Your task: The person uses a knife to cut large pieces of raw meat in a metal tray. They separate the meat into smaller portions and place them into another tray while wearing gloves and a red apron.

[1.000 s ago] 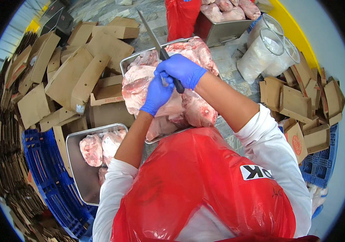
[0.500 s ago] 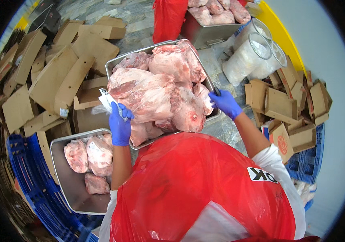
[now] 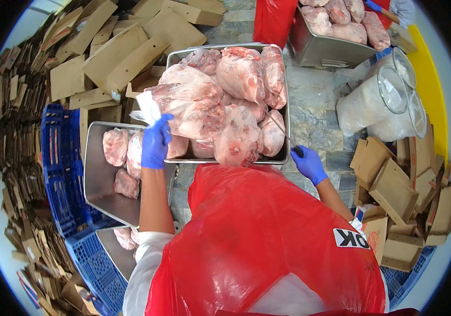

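In a blue glove, my left hand (image 3: 155, 142) is closed on a crumpled white piece of plastic wrap (image 3: 146, 107). It is at the left edge of a metal bin (image 3: 287, 105) heaped with large pieces of raw pink meat (image 3: 191, 108). My right hand (image 3: 310, 165), gloved the same way, grips the black handle of a knife (image 3: 297, 151). The thin blade points up and left along the bin's right side, near a smaller meat piece (image 3: 273, 134). Another meat piece (image 3: 237, 137) bulges over the bin's near edge.
To the left, a second metal bin (image 3: 95, 174) with meat stands near blue pallets (image 3: 59, 168). Cardboard boxes (image 3: 125, 58) pile up at far left and right (image 3: 399, 184). Bag-lined hoops (image 3: 365, 105) stand at right. Beyond, a co-worker's gloved hand (image 3: 373, 5) is by another meat bin (image 3: 323, 50).
The view has shifted, so the bin sits farther right and straighter. My right hand with the knife has drawn back to the bin's near right corner. My left hand still holds the wrap.
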Demonstrator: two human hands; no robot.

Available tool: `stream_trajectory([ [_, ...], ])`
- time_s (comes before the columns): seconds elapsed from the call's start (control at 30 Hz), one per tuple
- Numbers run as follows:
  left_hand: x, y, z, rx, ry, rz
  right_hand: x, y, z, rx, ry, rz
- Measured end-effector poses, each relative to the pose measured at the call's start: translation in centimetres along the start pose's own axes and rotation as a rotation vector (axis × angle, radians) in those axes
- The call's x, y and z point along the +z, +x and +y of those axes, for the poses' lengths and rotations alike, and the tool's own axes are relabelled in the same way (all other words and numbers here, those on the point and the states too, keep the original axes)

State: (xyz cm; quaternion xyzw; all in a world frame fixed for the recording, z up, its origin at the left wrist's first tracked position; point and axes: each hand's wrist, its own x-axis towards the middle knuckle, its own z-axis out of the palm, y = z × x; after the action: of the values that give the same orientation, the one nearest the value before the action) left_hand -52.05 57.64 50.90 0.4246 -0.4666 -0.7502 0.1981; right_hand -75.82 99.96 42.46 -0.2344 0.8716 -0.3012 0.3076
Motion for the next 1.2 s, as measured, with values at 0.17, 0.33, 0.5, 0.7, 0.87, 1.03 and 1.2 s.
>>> stream_trajectory([
  [0.17,0.2,4.0,-2.3,0.326,0.327,0.472,-2.7,-0.2,4.3,-0.081,-0.134,-0.07],
  [0.33,-0.4,7.3,-9.0,0.823,1.154,0.951,-4.2,-0.7,7.4,-0.055,-0.097,-0.035],
  [0.5,1.2,9.5,-10.9,0.768,0.649,1.171,-6.4,-2.6,8.6,-0.007,-0.093,0.036],
  [0.7,1.4,10.5,-10.9,0.707,0.537,1.15,-7.6,-3.8,7.6,0.311,0.061,-0.05],
  [0.87,2.2,9.8,-10.4,0.645,0.524,1.166,-7.1,0.3,6.0,0.045,-0.136,-0.104],
  [1.03,0.6,10.3,-11.7,0.764,0.426,1.233,-8.3,6.2,-5.7,-0.186,-0.176,-0.276],
  [1.2,0.8,10.7,-11.7,0.563,0.355,1.314,-9.3,12.2,-16.0,-0.612,-0.276,-0.407],
])
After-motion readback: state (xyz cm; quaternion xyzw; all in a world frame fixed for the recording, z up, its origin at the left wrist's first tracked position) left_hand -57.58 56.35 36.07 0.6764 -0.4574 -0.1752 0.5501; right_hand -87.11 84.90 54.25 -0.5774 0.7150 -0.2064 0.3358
